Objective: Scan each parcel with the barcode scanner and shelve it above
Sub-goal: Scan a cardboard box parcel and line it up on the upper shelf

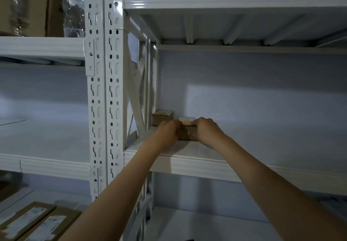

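- Both arms stretched up and away to the white metal shelf (197, 161), right bay of the rack.
- Left hand (168, 130) grips left side of small brown parcel (187, 133), fingers curled round its edge.
- Right hand (205, 128) grips the parcel's right side, fingers curled over the top corner, partly covering the label (185, 121).
- Parcel sits on the shelf surface, toward the left end, a bit back from the front lip. White label with a yellow patch on top.
- Second small parcel (162, 118) just left and farther back, near the rack's side brace, label up; appears apart from held one.
- Perforated upright post (105, 90) left of the hands.
- Far left top shelf: big cardboard box (28, 8), clear plastic bag (74, 6) beside it.
- Near left bottom: flat labelled cartons (35, 222).
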`<state>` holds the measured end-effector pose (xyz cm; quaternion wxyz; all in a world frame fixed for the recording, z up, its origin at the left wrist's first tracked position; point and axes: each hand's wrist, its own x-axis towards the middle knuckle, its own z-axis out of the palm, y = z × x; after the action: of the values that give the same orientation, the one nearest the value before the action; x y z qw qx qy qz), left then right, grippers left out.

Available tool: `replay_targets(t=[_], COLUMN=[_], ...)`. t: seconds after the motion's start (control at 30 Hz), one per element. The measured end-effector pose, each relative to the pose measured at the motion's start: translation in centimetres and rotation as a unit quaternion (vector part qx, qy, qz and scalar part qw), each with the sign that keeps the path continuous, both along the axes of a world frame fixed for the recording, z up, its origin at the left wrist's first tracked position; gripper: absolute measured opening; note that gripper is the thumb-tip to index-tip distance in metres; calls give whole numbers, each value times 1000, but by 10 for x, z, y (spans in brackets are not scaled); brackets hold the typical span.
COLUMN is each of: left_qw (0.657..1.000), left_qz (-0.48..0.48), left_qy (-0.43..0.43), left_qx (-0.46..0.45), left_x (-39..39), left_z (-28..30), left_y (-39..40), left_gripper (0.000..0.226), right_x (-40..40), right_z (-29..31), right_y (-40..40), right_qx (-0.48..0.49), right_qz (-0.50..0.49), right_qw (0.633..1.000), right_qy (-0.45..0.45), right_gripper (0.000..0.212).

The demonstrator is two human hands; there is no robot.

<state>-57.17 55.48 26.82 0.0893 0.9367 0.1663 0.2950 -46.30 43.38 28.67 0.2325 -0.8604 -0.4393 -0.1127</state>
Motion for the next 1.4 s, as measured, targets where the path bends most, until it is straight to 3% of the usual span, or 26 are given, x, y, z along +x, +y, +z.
replay_targets(t=[0.33, 0.63, 0.8, 0.87, 0.97, 1.2, 1.4], left_qw=[962, 939, 930, 928, 928, 943, 962], left_qz=[148, 195, 201, 204, 200, 192, 166], left_qy=[223, 267, 296, 300, 301, 262, 215], left_qx=[46, 91, 84, 83, 84, 73, 32], left_x=[45, 62, 69, 73, 79, 82, 75], left_z=[19, 24, 29, 30, 31, 21, 16], left_y=[42, 61, 66, 68, 70, 75, 74], left_gripper=[57, 67, 65, 65, 61, 64, 79], right_x=[27, 57, 65, 68, 72, 73, 62], right_z=[25, 32, 31, 29, 28, 25, 18], right_y=[59, 100, 119, 125, 129, 127, 111], right_qx=[-196, -274, -318, -328, -334, -290, -124], right_qz=[2, -11, -30, -27, -24, -23, 4], right_qw=[980, 958, 944, 939, 937, 954, 991], right_qy=[-26, -80, -85, -96, -100, -68, 44], right_gripper=[47, 34, 14, 33, 49, 53, 76])
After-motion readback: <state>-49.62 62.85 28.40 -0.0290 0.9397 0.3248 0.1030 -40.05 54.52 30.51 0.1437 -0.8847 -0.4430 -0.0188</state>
